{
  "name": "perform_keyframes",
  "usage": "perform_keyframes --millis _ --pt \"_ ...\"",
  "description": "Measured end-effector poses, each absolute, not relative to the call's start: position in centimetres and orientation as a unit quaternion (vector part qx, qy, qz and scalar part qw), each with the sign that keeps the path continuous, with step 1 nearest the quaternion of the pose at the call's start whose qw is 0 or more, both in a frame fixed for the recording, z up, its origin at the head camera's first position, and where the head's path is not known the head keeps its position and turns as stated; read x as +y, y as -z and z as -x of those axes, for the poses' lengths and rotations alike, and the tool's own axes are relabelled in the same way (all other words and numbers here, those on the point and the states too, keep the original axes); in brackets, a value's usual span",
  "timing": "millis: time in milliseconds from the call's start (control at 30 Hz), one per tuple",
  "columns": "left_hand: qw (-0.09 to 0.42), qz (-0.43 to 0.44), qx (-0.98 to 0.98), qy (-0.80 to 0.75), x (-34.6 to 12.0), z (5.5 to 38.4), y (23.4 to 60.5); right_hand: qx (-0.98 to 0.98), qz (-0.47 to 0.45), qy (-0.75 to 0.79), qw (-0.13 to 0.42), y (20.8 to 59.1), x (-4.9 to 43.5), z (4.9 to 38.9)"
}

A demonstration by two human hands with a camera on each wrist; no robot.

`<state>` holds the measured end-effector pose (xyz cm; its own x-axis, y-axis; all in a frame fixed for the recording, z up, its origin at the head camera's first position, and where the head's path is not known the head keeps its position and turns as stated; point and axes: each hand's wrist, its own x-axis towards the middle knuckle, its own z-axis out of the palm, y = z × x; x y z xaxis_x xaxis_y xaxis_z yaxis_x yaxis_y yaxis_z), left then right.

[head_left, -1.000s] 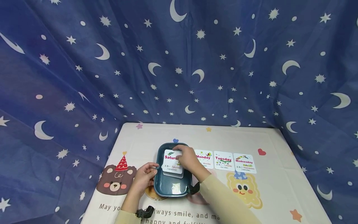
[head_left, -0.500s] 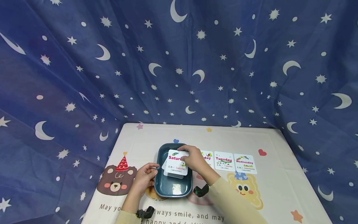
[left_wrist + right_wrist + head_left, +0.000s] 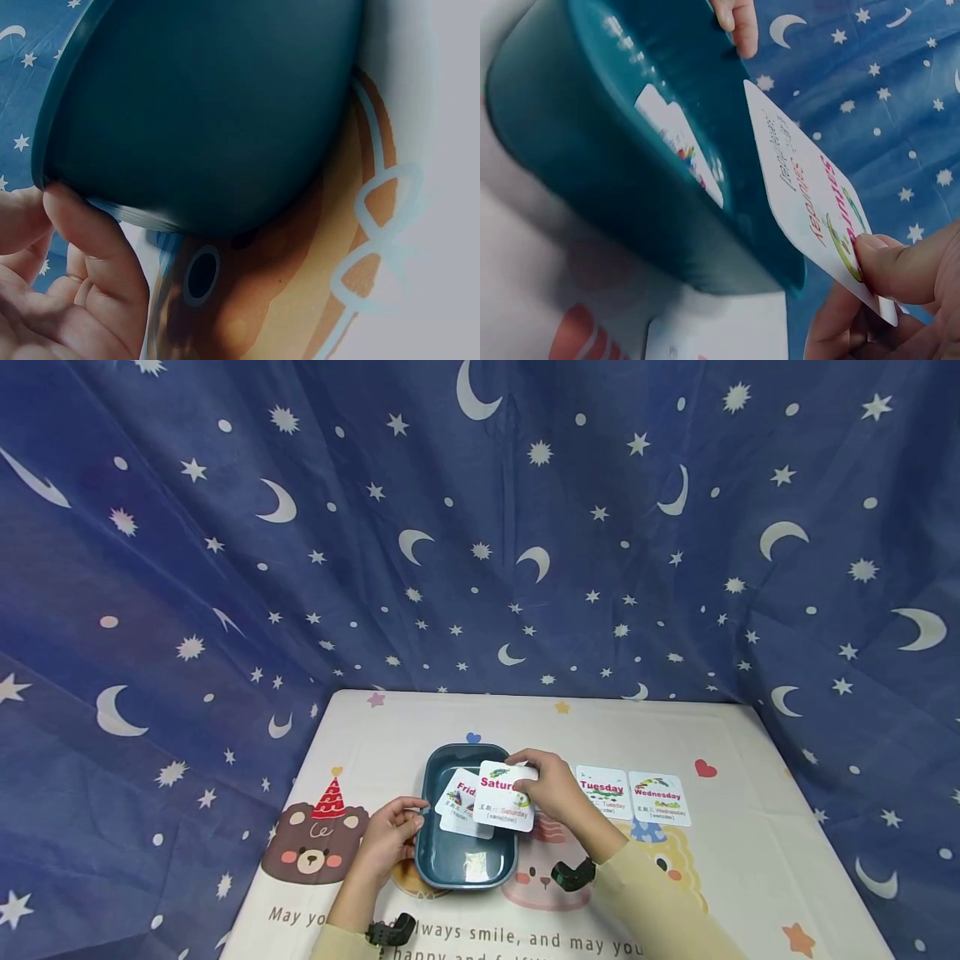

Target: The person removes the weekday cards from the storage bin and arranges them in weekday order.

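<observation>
One Saturday card (image 3: 498,810), pinched by the right hand (image 3: 553,787), has moved over the two-o'clock rim of the tray (image 3: 450,867), baring the Friday card (image 3: 460,794) inside, while the left hand (image 3: 388,837) pinches the nine-o'clock rim.

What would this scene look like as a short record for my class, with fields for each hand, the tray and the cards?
Left hand: pinches the rim of the tray
Right hand: pinches the Saturday card
Tray: dark teal, on the table
Saturday card: raised, above the tray's right edge
Inside tray: Friday card, partly covering another card
On table: Tuesday card, Wednesday card, side by side
</observation>
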<state>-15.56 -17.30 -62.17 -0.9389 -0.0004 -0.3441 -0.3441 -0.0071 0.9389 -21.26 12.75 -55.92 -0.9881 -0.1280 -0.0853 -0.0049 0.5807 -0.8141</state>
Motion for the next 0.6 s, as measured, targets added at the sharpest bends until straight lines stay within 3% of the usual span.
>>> perform_keyframes --millis 600 --pt "0.115 0.123 0.700 -0.694 -17.3 15.5 62.3 0.872 0.010 0.483 0.078 58.3 19.0 19.7"
